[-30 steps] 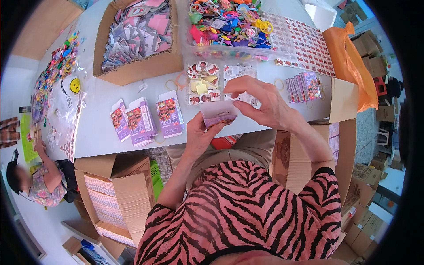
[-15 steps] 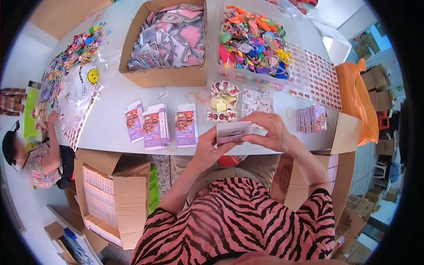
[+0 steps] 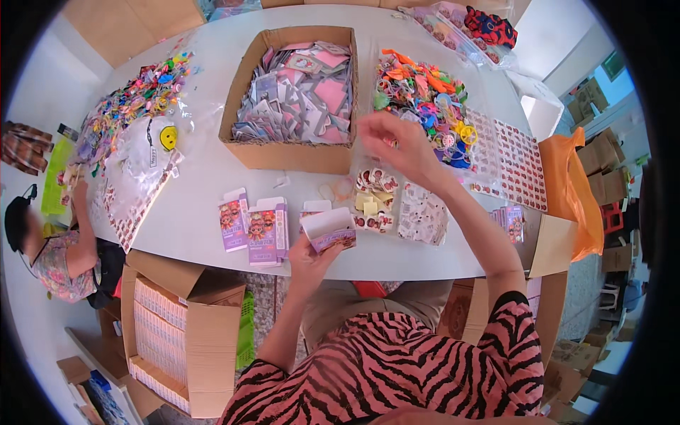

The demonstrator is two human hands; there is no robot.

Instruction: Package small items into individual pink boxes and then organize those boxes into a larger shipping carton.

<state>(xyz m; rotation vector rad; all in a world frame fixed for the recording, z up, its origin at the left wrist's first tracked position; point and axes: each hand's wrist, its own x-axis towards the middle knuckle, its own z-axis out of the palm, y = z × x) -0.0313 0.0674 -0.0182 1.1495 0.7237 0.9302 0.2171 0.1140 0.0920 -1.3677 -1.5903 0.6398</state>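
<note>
My left hand [image 3: 308,263] grips a small purple carton [image 3: 334,239] with its top end open, low over the near part of the table. What lies inside the carton cannot be made out. My right hand [image 3: 407,150] reaches out above the near left corner of a clear tub of bright mixed trinkets [image 3: 428,88]. Its fingers are apart and slightly curled, with nothing visible in them. Left of it stands a cardboard box [image 3: 287,157] heaped with pink and grey flat packets [image 3: 301,92]. Below it lie stickers and yellow paper pieces [image 3: 370,204].
Flat purple cartons [image 3: 267,230] lie left of my left hand; filled ones [image 3: 511,223] stand at right. Sticker sheets [image 3: 520,159] and an orange bag [image 3: 570,191] are beyond. At far left, another person [image 3: 64,258] sits beside a trinket pile [image 3: 134,106].
My right hand has let go of the carton and moved forward toward the trinket tub. My left hand has carried the carton left, over a flat carton. The view has shifted.
</note>
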